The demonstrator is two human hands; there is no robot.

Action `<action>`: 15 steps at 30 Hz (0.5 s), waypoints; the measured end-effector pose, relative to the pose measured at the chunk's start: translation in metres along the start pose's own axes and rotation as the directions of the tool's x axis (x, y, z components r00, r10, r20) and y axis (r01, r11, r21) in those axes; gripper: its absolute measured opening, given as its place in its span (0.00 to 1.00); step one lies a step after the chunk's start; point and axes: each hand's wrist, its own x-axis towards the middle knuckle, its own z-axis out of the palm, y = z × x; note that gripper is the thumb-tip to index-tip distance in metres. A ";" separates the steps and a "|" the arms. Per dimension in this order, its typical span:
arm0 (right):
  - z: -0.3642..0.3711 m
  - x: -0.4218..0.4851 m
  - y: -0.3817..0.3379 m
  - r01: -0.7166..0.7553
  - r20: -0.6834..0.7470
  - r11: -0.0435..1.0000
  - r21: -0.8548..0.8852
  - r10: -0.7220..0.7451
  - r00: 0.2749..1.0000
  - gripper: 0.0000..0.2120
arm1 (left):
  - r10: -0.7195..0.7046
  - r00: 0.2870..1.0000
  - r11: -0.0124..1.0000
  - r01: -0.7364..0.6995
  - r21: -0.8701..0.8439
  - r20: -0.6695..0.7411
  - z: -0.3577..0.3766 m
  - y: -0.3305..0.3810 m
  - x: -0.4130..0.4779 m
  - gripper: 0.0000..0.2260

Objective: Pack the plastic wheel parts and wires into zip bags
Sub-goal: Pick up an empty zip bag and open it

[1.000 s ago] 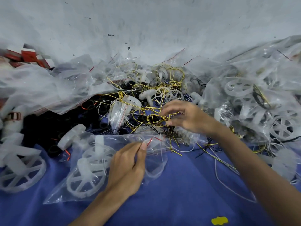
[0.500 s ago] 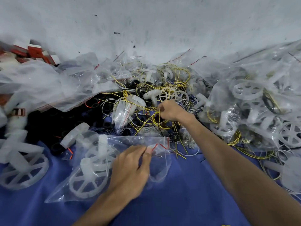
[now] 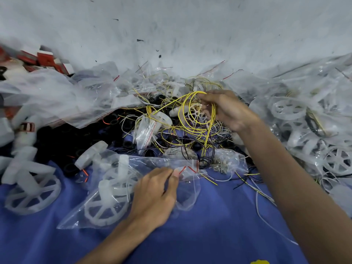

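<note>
A clear zip bag point(image 3: 106, 189) with a red-lined mouth lies on the blue cloth and holds white plastic wheel parts. My left hand point(image 3: 154, 193) pinches the bag's mouth edge between thumb and fingers. My right hand point(image 3: 226, 109) is raised over the pile and grips a looped bundle of yellow wire point(image 3: 192, 119), which still trails down into the tangle of yellow, black and white wires point(image 3: 182, 138). Loose white wheel parts point(image 3: 30, 191) lie at the left.
Filled clear bags point(image 3: 308, 122) of wheels pile up at the right, and crumpled plastic sheets point(image 3: 47, 100) lie at the back left. Black rings point(image 3: 72, 134) sit in a dark heap left of centre. Red-and-white boxes point(image 3: 45, 58) stand at the far left against the grey wall.
My right hand closed on the yellow wire in the pile, then lifted it up and to the right as a loop. My left hand kept its pinch on the bag's mouth.
</note>
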 end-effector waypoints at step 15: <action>-0.023 -0.008 -0.048 0.135 0.149 0.927 0.350 -0.198 0.969 0.09 | 0.020 1.000 1.000 -0.021 -0.023 -0.014 0.000 -0.001 0.001 0.26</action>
